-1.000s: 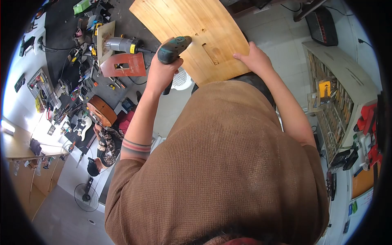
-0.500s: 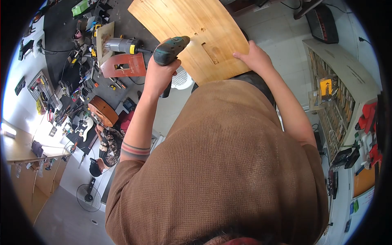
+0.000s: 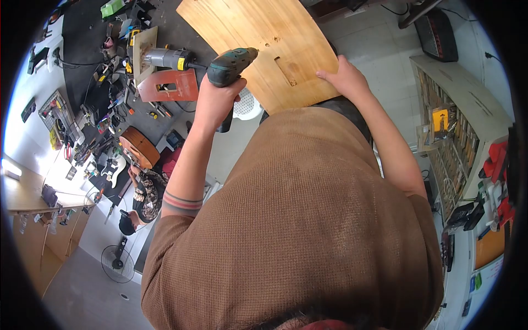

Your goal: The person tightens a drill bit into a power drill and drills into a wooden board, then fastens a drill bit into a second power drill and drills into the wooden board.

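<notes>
My left hand (image 3: 215, 103) is wrapped round the handle of a dark green and black cordless drill (image 3: 228, 67). The drill's nose points to the upper right, over the wooden board; whether its bit touches the wood I cannot tell. That board (image 3: 247, 25) is pale, slightly curved and leans against my lap. Cut into it are a long narrow slot (image 3: 286, 71) and a few small holes (image 3: 272, 42). On the board's right edge rests my right hand (image 3: 352, 80), thumb lying on the face and fingers curled behind, where they are hidden.
Tools crowd the dark workbench (image 3: 184, 41) at left, with a grey power tool (image 3: 168, 59) and a reddish slotted plate (image 3: 184, 88). A white stool (image 3: 247, 107) stands below the board. Another person (image 3: 147, 195) works by a guitar (image 3: 140, 146). A shelf rack (image 3: 462, 104) stands at right.
The whole view has shifted slightly, with the board and bench a little to the right. Both hands keep their holds on the drill and board.
</notes>
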The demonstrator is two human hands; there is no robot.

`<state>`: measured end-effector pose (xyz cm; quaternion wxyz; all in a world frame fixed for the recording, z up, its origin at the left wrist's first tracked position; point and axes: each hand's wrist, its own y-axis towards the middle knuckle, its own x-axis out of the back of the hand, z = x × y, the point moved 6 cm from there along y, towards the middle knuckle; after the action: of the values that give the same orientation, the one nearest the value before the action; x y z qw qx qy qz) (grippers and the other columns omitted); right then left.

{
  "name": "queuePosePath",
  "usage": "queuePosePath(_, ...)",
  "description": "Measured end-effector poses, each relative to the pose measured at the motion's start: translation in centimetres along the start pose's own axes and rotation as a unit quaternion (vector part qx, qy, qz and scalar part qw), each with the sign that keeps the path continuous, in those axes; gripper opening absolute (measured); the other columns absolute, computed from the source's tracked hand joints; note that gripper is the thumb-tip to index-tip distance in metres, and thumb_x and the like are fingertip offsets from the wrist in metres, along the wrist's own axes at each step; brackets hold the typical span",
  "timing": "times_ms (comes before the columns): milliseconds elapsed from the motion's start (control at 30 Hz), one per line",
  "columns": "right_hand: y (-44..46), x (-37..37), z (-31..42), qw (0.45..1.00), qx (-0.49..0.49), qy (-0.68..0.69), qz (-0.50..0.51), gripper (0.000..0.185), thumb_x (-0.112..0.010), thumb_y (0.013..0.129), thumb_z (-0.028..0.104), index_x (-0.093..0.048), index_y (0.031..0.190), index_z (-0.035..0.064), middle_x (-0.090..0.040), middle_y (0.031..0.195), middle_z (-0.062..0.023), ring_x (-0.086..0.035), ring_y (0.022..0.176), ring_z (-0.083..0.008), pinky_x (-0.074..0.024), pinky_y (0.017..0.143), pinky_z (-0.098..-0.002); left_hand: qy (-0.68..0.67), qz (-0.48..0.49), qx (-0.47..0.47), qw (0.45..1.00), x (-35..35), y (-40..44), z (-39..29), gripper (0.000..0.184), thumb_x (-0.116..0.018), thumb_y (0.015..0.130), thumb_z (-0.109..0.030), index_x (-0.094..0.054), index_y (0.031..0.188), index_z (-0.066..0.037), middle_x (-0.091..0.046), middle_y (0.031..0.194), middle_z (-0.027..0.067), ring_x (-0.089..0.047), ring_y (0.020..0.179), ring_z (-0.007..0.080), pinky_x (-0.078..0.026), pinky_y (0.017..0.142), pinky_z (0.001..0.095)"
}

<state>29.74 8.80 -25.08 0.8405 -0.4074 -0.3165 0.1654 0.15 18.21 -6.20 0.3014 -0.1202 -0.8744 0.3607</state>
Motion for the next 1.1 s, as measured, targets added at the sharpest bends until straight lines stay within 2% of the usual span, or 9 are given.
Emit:
queuePosePath(133,-0.02,0.01,-0.12,1.000,-0.007,-0.006,0.003,0.086,-0.081,0.092,0.068,-0.061,0.141,0.0004,-0.077,0.136,-0.0216,-0.075,0.125,-0.0370,-0.0606,0.102,-0.0499,-0.002,-0.003,-0.006,1.000,-0.04,0.08,0.23,0.035,-0.079,0.095,-0.004,-0.073,0.130,-0.001,-0.070,0.094,0.0008,-0.063,0.070,0.0104,-0.053,0.064,0.0298)
queuePosePath(433,0.22,0.08,-0.07,1.000,0.004,0.004,0.006,0.085,-0.081,0.093,0.067,-0.061,0.141,0.0004,-0.077,0.135,-0.0220,-0.076,0.125,-0.0373,-0.0602,0.102,-0.0492,-0.017,0.027,-0.007,0.999,0.35,0.34,0.30,0.047,-0.075,0.095,-0.002,-0.071,0.141,-0.001,-0.081,0.116,0.0080,-0.068,0.080,0.0113,-0.060,0.073,0.0300)
queuePosePath(833,0.25,-0.12,-0.16,1.000,0.000,0.007,0.008,0.084,-0.081,0.093,0.067,-0.061,0.140,0.0001,-0.077,0.135,-0.0218,-0.075,0.126,-0.0370,-0.0603,0.102,-0.0491,0.014,0.022,-0.008,1.000,0.37,0.13,0.09,0.047,-0.077,0.094,-0.004,-0.071,0.141,0.000,-0.076,0.105,0.0047,-0.068,0.081,0.0115,-0.059,0.073,0.0301)
queuePosePath(1033,0.24,-0.05,-0.01,1.000,0.001,0.001,0.004,0.086,-0.082,0.092,0.067,-0.060,0.141,0.0000,-0.076,0.137,-0.0221,-0.074,0.127,-0.0378,-0.0606,0.103,-0.0502,0.017,0.008,-0.005,1.000,0.33,0.17,0.28,0.045,-0.079,0.094,-0.004,-0.071,0.138,0.000,-0.074,0.099,0.0028,-0.065,0.074,0.0106,-0.056,0.068,0.0299)
queuePosePath(1100,0.18,-0.04,-0.07,1.000,-0.003,-0.005,0.004,0.087,-0.081,0.092,0.068,-0.060,0.142,-0.0002,-0.076,0.137,-0.0222,-0.075,0.127,-0.0381,-0.0606,0.102,-0.0504,0.021,0.008,-0.014,1.000,0.23,0.09,-0.23,0.051,-0.076,0.094,-0.003,-0.068,0.144,0.000,-0.073,0.097,0.0037,-0.065,0.073,0.0113,-0.056,0.067,0.0306)
